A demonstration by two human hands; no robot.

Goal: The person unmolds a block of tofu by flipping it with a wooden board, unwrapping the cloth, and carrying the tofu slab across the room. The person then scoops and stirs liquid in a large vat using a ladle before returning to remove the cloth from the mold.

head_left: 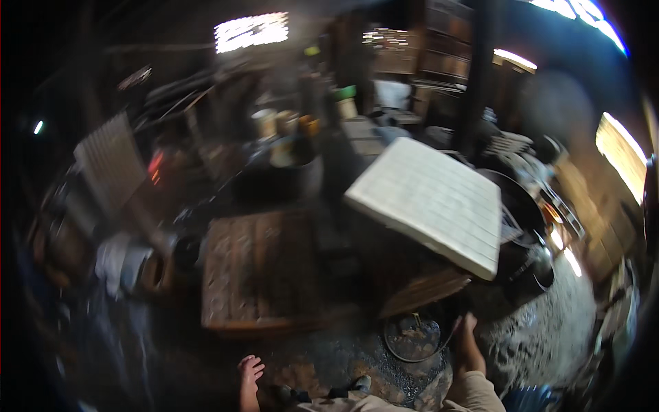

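By my judgement the work stands between grips, the left hand [252, 369] bare and loosely half-curled, the right hand [469, 326] too blurred to tell its hold beside the thin, dark, round hoop [412, 360] at near right, whose handling calls for steady fingers.

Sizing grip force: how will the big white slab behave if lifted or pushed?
The white slab is unlikely to roll, being broad, flat and square-cornered. It may be prone to break along the grid lines crossing its top. Lifted by one edge, it would probably tip, given its breadth.
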